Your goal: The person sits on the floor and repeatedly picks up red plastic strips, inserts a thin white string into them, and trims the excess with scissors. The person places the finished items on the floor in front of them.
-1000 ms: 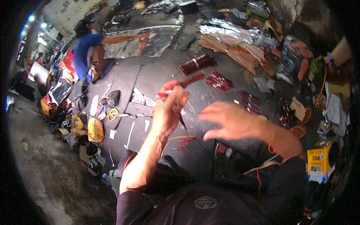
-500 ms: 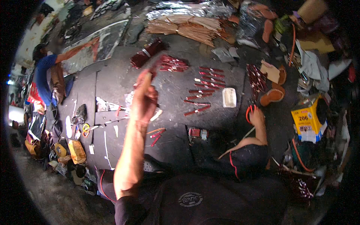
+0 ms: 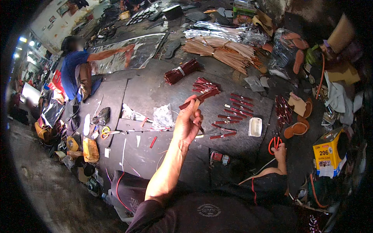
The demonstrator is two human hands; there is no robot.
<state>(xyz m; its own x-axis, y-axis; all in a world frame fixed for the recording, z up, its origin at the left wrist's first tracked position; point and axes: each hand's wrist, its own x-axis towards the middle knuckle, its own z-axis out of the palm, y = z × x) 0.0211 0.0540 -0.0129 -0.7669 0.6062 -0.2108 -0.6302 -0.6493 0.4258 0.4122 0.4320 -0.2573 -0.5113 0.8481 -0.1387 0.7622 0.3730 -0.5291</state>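
Note:
My left hand point(image 3: 188, 123) is raised over the middle of the dark mat, its fingers closed on a few strips. A flat dark red strip point(image 3: 209, 95) sticks out beyond the fingertips, and a tan strip point(image 3: 197, 104) stands between the fingers. Just past it lies a pile of dark red strips point(image 3: 202, 84). At the right, my right hand point(image 3: 280, 151) is closed at the handles of red-handled scissors point(image 3: 271, 146). Their blades point away, towards a heap of shiny dark red strips point(image 3: 283, 110). Several short bundled strips point(image 3: 241, 103) lie in a column between the hands.
A white tray point(image 3: 255, 127) sits right of the column. Behind are a tied dark red bundle point(image 3: 182, 72) and tan strips point(image 3: 221, 50). Orange soles point(image 3: 297, 128) and a yellow box point(image 3: 329, 153) stand at right. Yellow-handled scissors point(image 3: 105, 133) lie left; a co-worker point(image 3: 79, 68) crouches beyond.
The view has shifted, so the scene sits further right and lower. My left hand, blurred before, is now sharp. Small strips beside my left forearm no longer show there. My right hand stays at the scissors.

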